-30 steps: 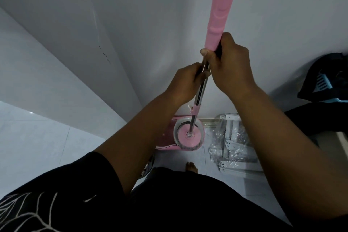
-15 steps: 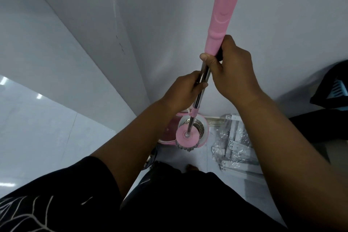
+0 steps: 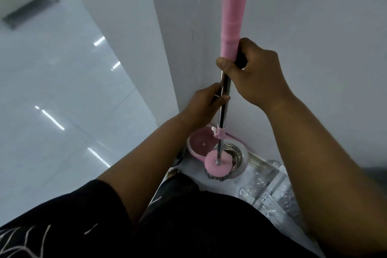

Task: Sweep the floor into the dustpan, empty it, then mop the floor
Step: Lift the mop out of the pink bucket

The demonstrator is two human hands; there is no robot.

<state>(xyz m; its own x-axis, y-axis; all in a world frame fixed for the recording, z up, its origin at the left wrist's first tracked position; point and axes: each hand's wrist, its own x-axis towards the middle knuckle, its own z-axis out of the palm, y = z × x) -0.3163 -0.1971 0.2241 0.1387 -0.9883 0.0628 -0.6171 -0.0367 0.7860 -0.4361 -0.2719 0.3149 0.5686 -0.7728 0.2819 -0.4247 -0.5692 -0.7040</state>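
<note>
The mop (image 3: 234,6) stands almost upright in a wall corner, its round pink head (image 3: 217,163) low at the near edge of the steel basket (image 3: 235,153) in the pink bucket (image 3: 199,144). Glossy floor (image 3: 52,111) lies to the left. The left hand (image 3: 206,103), arm stretched forward, has its fingers curled round the steel shaft. Just above it, the right hand (image 3: 257,75) wraps round the black collar under the pink grip, thumb across the front. A plastic-wrapped bundle (image 3: 270,184) lies on the floor to the right.
</note>
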